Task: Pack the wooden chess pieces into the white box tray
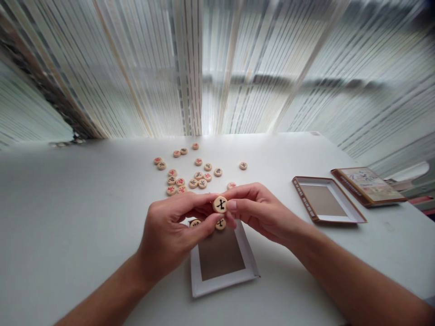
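The left hand point(176, 226) and right hand point(265, 208) pinch one black-marked disc point(220, 204) between nearly closed fingers above the tray point(224, 286), loose discs point(198, 175) lying toward the surface's point(84, 203) far edge.

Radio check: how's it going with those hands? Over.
Left hand, right hand: pinching one black-marked xiangqi piece. Loose pieces scattered beyond. Hands partly hide nearest box tray.

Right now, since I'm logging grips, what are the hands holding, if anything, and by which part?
A round piece with a black character, held by its rim between the left hand and the right hand; its back is hidden.
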A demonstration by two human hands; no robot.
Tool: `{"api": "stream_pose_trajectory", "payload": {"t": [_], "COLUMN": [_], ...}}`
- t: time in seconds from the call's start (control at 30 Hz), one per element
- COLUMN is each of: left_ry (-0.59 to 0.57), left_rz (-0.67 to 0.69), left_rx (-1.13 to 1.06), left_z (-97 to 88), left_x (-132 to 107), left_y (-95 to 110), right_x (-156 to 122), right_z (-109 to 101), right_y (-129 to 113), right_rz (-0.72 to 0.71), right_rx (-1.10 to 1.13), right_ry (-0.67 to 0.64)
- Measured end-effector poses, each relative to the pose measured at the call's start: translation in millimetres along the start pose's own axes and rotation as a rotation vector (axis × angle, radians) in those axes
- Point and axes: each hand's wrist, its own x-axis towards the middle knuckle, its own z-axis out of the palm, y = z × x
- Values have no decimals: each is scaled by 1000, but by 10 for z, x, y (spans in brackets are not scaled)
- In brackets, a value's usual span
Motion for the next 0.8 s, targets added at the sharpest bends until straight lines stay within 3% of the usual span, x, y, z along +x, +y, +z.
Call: {"api": "stream_pose_trajectory", "payload": {"t": [0.3,0.57,0.8], "left_ry": [-9,-21,54], "left_rz": [126,26,16], "left_rx": [122,73,55], "left_z": [19,7,-3], "left_x": [17,16,21], "left_y": [-6,2,-71], "right_x": [-15,-10,-17], "right_z": [48,27,17], "right_y": [56,16,-2], "right_rz": [6,-63,-189], "right_rx": [-55,-112,-221], "right_ry": [100,56,138]}}
